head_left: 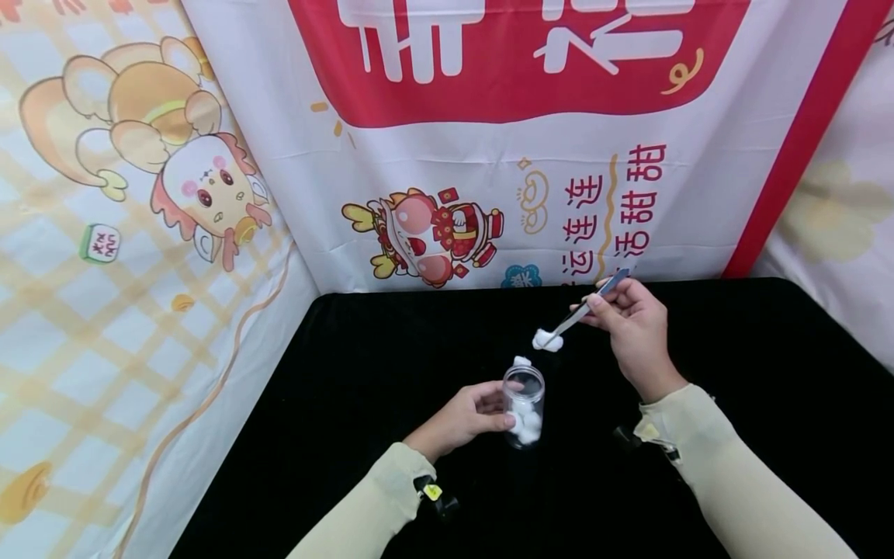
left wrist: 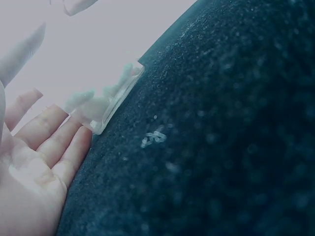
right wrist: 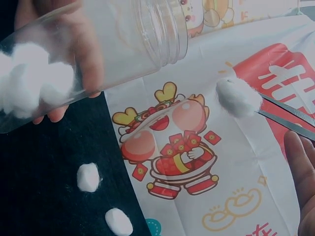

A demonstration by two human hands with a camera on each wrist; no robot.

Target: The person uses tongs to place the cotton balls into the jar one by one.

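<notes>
My left hand (head_left: 461,415) grips a clear plastic jar (head_left: 534,388) round its side, thumb in front and fingers behind. The jar stands upright and uncapped on the black table, with several white cotton balls (head_left: 525,425) in its lower part. My right hand (head_left: 637,326) pinches metal tweezers (head_left: 583,310), slanting down to the left. Between the tweezer tips is a cotton ball (right wrist: 238,97), held beyond the jar's mouth and to its right. Two loose cotton balls, one nearer the jar (right wrist: 88,177) and one farther off (right wrist: 119,221), lie on the table behind the jar.
A black cloth covers the table (head_left: 335,435). A white and red printed banner (head_left: 433,147) hangs along its far edge, and a yellow-checked cloth (head_left: 105,326) hangs at the left. Small cameras are strapped to both wrists.
</notes>
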